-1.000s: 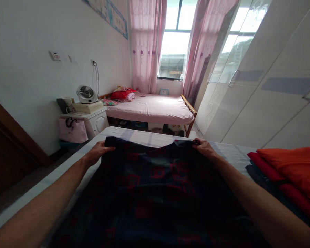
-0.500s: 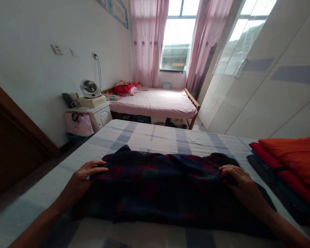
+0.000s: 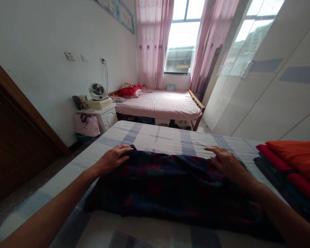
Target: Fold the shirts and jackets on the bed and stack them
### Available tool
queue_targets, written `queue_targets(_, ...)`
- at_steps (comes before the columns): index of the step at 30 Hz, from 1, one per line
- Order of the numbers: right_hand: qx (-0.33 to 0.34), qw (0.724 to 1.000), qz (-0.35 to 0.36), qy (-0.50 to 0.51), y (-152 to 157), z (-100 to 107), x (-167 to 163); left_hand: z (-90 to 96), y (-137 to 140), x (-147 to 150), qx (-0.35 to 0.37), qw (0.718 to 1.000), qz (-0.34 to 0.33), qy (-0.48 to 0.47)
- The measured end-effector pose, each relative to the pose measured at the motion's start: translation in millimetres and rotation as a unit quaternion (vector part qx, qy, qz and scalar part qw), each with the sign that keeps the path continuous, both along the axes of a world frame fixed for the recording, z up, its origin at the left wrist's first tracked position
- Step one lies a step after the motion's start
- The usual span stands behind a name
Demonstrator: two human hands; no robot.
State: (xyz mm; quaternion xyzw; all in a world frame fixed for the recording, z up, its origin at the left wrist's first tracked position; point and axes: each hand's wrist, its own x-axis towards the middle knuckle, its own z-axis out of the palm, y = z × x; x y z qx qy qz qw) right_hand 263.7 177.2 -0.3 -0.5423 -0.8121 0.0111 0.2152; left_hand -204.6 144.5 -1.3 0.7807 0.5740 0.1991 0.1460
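Note:
A dark navy garment with red and green patches lies in a wide folded strip across the bed in front of me. I cannot tell what kind of garment it is. At its far left corner is my left hand, fingers stretched forward and thumb apart, the tips touching the cloth. My right hand is over the far right part of the garment. Its fingers are spread, the forefinger reaching past the far edge. Part of the garment's right side is hidden under my right forearm.
The garment lies on a bed with a blue-and-white checked sheet. To the right is a stack of folded clothes, orange and red on top. Beyond stand a pink-covered bed, a white cabinet with a fan, and a wardrobe.
My left hand has moved forward and right to the garment's far left corner. My right hand has shifted forward and left, its fingers spreading out. The view has turned slightly left.

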Motion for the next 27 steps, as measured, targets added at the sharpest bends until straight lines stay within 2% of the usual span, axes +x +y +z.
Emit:
queue_targets(3,-0.052,0.997,0.012,-0.048,26.5,-14.3,-21.5,-3.3,22.2,20.9,-0.038,0.999,-0.018,0.016)
queue_targets(6,-0.101,0.993,0.015,-0.059,36.1,-33.8,-22.0,-1.0,28.7,21.9,-0.067,0.997,-0.024,0.024)
queue_targets(10,-0.088,0.996,-0.005,0.022,28.1,-44.2,-12.0,17.9,17.2,10.3,-0.083,0.996,-0.042,0.016)
queue_targets(14,-0.081,0.989,-0.035,0.119,17.3,-41.1,-12.3,30.0,8.8,-6.3,-0.092,0.995,-0.002,0.029)
queue_targets(18,-0.071,0.986,-0.058,0.142,14.2,-41.1,-16.4,18.4,13.2,-30.3,-0.093,0.992,0.058,0.063)
queue_targets(22,-0.104,0.985,-0.067,0.122,17.4,-38.9,-15.2,1.7,14.8,-43.6,-0.058,0.982,0.14,0.114)
queue_targets(24,-0.104,0.986,-0.073,0.104,20.6,-31.7,-17.7,-4.3,11.2,-34.6,-0.015,0.979,0.159,0.127)
queue_targets(27,-0.078,0.994,-0.042,0.064,25.0,-15.4,-34.4,-15.8,-0.4,-1.2,0.049,0.987,0.104,0.116)
